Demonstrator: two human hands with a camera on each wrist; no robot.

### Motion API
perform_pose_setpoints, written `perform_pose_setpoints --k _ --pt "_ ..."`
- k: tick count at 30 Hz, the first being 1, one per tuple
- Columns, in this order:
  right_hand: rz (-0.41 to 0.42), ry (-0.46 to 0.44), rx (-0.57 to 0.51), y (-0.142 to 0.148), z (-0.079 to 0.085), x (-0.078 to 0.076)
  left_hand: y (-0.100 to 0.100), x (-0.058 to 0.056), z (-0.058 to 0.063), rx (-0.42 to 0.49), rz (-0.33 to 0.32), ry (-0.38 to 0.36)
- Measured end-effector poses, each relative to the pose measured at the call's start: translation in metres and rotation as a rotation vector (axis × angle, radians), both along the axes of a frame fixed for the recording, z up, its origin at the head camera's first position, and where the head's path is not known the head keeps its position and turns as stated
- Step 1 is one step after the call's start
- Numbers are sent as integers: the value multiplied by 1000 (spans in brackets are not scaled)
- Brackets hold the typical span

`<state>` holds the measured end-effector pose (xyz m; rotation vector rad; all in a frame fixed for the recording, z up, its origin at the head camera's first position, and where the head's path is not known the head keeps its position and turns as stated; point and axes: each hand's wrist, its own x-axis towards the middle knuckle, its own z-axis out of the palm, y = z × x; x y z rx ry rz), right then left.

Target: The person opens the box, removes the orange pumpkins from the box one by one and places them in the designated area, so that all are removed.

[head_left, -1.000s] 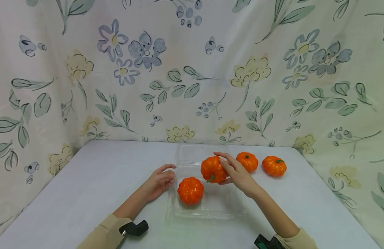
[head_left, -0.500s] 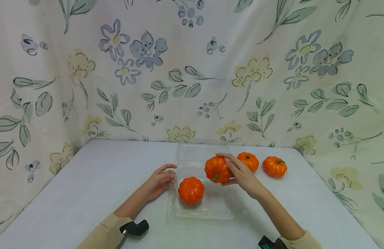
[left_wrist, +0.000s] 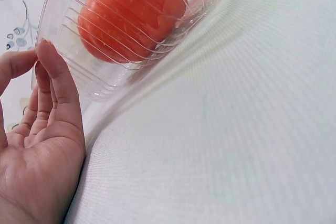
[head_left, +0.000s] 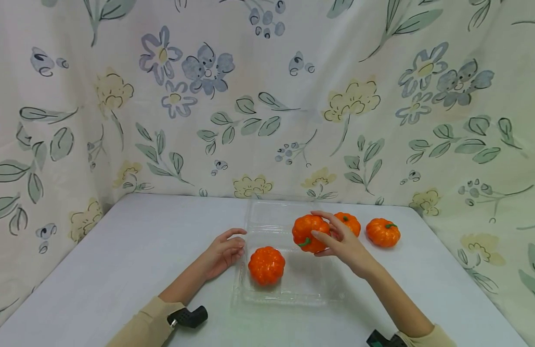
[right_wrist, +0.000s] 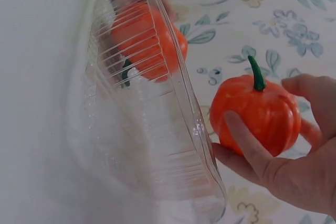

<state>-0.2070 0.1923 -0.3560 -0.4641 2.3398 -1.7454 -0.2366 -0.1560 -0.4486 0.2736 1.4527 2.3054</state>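
Observation:
My right hand grips an orange toy pumpkin with a green stem, holding it over the right part of a clear plastic container. In the right wrist view, thumb and fingers wrap this pumpkin beside the container's rim. A second pumpkin lies inside, at the container's left, its stem hidden from the head view. My left hand is at the container's left edge. In the left wrist view its fingertips pinch the rim, close to the pumpkin behind the ribbed wall.
Two more pumpkins, one partly behind the right hand and one farther right, sit on the white table. The container's clear lid stretches toward the back. A floral curtain hangs behind the table.
My right hand has moved to the right with its pumpkin, toward the two pumpkins on the table. The left hand and the pumpkin in the container stay in place.

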Motion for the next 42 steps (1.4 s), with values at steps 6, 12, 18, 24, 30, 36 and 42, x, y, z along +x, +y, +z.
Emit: perform_pose_setpoints --k 6,12,18,24,30,36,42 --pt "-8 16 16 3 -1 2 0 0 1 5 -2 0" --pt "-31 38 33 5 -1 4 0 1 1 11 -6 5" --pt "-49 70 16 8 -2 8 0 1 1 12 -11 9" --pt "-58 72 15 12 -3 10 0 0 -1 15 -16 15" --pt "-75 76 -5 17 -6 12 0 0 0 13 -16 19" --pt "-46 115 -28 24 -7 14 -1 0 -1 2 -14 22" --pt "-25 126 -35 29 -8 16 -1 1 0 4 -15 29"
